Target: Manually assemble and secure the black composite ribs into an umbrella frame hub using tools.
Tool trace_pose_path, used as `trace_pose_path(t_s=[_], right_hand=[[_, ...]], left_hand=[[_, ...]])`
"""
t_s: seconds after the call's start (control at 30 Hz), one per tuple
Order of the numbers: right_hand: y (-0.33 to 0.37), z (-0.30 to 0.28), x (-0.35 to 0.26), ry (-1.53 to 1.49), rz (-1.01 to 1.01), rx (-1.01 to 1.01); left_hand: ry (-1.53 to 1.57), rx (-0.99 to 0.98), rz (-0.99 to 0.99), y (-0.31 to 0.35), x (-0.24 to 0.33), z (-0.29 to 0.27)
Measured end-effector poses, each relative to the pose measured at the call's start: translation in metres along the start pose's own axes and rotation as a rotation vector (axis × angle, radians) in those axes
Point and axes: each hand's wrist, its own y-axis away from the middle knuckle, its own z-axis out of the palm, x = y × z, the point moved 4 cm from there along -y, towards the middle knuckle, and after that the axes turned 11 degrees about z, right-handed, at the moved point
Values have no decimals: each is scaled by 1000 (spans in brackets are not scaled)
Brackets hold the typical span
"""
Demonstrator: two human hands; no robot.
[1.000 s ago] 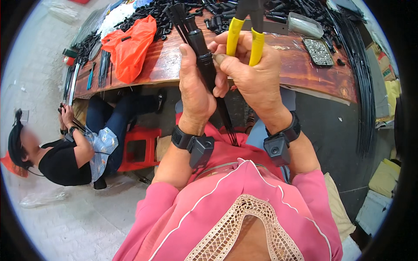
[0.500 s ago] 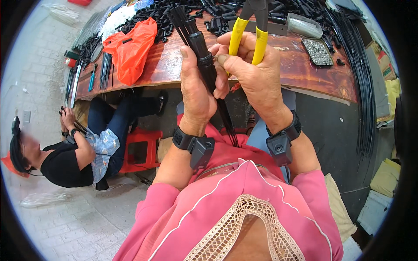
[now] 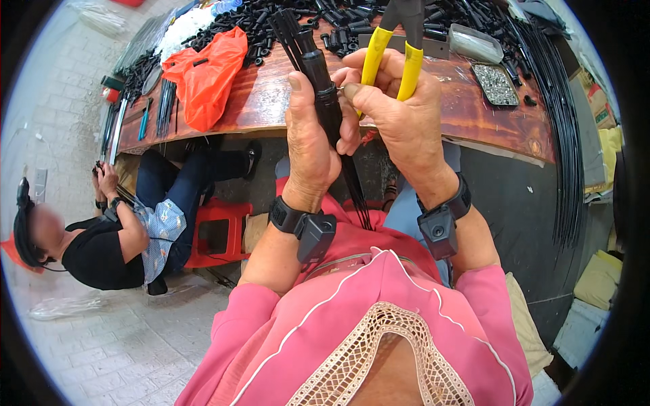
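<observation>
In front of me, a bundle of thin black rods with a ribbed black tubular fitting (image 3: 328, 108) slants down toward my lap. My left hand (image 3: 311, 152) is wrapped round it, thumb along its near side. Yellow-handled pliers (image 3: 410, 72) rest in my right hand (image 3: 406, 125), handles between the fingers and jaws pointing away past the upper edge. The thumb and forefinger of that hand pinch together right beside the fitting, at something small and pale that I cannot make out. My left fingertips partly meet them behind the bundle.
The reddish wooden table (image 3: 474, 122) bears heaps of black tubular parts (image 3: 338, 40), an orange plastic bag (image 3: 210, 81), a clear box (image 3: 475, 43) and a tray of small metal pieces (image 3: 495, 85). Long black rods (image 3: 567, 149) hang over its right end. Another person (image 3: 101, 250) sits at left.
Both hands, with the bundle and pliers, have shifted very slightly to the right. Grip and pinch look the same.
</observation>
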Motion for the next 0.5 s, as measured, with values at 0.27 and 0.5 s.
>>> trace_pose_path(t_s=[0.27, 0.5], right_hand=[[2, 0, -3, 41, -130, 71], [4, -1, -5, 128, -163, 124]], left_hand=[[-49, 17, 35, 0, -3, 2], [-38, 9, 28, 3, 1, 6]])
